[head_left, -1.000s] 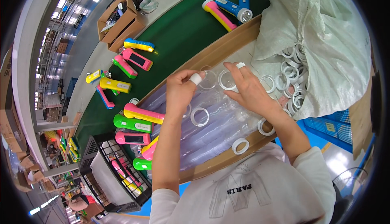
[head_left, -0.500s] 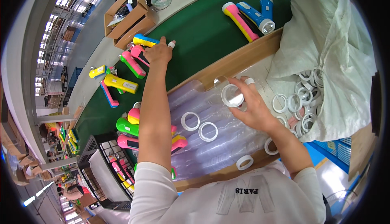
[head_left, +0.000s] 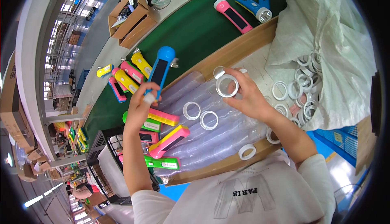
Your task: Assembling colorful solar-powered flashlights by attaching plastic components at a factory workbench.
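Head view, only one logged. Your left hand (head_left: 142,105) has its fingers curled in around the near end of a blue plastic flashlight with a long dark panel (head_left: 159,70); the space inside the grip is only as wide as the handle. Firmness of hold: cannot tell. The flashlight is raised over the far left part of a long brown cardboard box (head_left: 223,56), its long axis running far and leaning slightly right. Its head is at the far end, with a bare silvery reflector (head_left: 174,63) turned right.

Your right hand (head_left: 251,97) pinches a white plastic ring (head_left: 217,88) at its right side, thumb and fingertips a little parted around the rim. A clear round disc (head_left: 219,72) sits at the ring's far left edge; whether the same fingers hold it, cannot tell.

Key relation: the ring lies right of the reflector and slightly nearer you, the two well apart; your right hand is on the far side of that gap from the left, with the reflector facing it.

Around: two loose white rings (head_left: 184,112) on stacked clear plastic rounds (head_left: 185,87); a white woven sack (head_left: 317,33) at right.
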